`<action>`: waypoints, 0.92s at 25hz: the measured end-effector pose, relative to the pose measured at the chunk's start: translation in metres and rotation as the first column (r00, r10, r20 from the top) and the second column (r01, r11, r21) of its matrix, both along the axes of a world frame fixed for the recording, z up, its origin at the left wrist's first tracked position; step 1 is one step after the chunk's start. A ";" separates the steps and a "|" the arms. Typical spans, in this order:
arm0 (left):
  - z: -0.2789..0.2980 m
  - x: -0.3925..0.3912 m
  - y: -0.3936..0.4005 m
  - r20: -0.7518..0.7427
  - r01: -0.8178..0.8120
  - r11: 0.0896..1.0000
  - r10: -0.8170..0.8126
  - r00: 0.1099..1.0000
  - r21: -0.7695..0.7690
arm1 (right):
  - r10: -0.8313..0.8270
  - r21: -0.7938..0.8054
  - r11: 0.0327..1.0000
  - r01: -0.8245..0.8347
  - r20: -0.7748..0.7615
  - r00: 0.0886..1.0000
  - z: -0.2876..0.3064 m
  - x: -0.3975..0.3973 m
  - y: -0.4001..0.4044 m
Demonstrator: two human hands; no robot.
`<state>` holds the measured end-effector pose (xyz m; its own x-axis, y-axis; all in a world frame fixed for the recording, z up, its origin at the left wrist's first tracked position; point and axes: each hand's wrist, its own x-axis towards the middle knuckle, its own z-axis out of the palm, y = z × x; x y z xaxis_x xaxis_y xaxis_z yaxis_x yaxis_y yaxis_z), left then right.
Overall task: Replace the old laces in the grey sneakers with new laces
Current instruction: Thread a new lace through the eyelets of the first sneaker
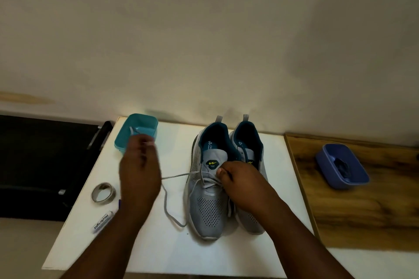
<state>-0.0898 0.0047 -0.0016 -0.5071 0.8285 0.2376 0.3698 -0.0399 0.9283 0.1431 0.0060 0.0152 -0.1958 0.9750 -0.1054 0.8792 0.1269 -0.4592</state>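
Two grey sneakers with teal lining stand side by side on a white board (158,244), toes toward me. A grey lace (179,175) runs out of the left sneaker (208,206) to the left and loops down onto the board. My left hand (139,172) pinches this lace near the teal tub (138,130), blurred by motion. On the eyelets of the left sneaker rests my right hand (240,181), its fingers curled on the lacing there. It partly hides the right sneaker (249,149).
A roll of tape (103,193) and a white tube (102,222) lie at the board's left. A blue tray (342,165) with dark laces sits on the wooden top at right. A black surface lies left of the board.
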 end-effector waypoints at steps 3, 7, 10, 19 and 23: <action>-0.017 0.031 -0.012 -0.364 0.391 0.853 -0.506 0.782 -0.346 | 0.022 0.009 1.000 -0.023 0.023 0.999 0.001 0.000 -0.001; -0.012 0.019 -0.004 -0.395 0.293 0.878 -0.439 0.807 -0.378 | 0.032 -0.019 0.999 -0.031 0.024 0.999 0.002 0.000 -0.001; 0.002 -0.008 -0.003 -0.165 -0.226 0.965 0.204 0.965 -0.129 | 0.057 -0.058 0.997 -0.055 0.032 0.998 0.003 0.001 0.000; -0.023 0.039 -0.012 -0.547 0.141 0.903 -0.363 0.754 -0.406 | 0.067 -0.062 0.996 -0.063 0.053 0.996 0.001 0.000 -0.003; -0.029 0.038 -0.005 -0.345 0.314 0.864 -0.455 0.821 -0.393 | 0.083 -0.045 0.996 -0.081 0.040 0.996 0.000 -0.001 -0.004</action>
